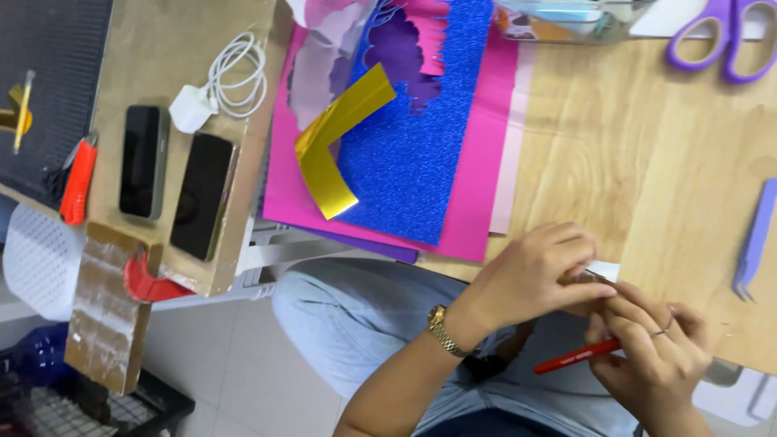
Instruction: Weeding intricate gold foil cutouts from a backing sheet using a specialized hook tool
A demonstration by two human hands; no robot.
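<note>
- Both hands are tucked in at the edge of the wooden table (647,146), down and to the right of the blue glitter sheet (413,154).
- The left hand (530,279), gold watch on its wrist, has its fingers closed narrow, pinching a small white piece (605,269).
- The right hand (655,356), ring on one finger, is curled around a red pen-shaped tool (576,356); its tip is hidden, so I can't tell pen from blade.
- My read: this is close detail work on that white piece, held between the two hands.
- Any next stroke calls for a steady pinch and a short, controlled tool movement.
- On the glitter sheet's left side lies a bent gold foil strip (336,137), and a pink sheet (477,194) sits underneath.
- Far right of the sheet are purple scissors (720,36) and lilac tweezers (753,243), neither in reach of a hand.
</note>
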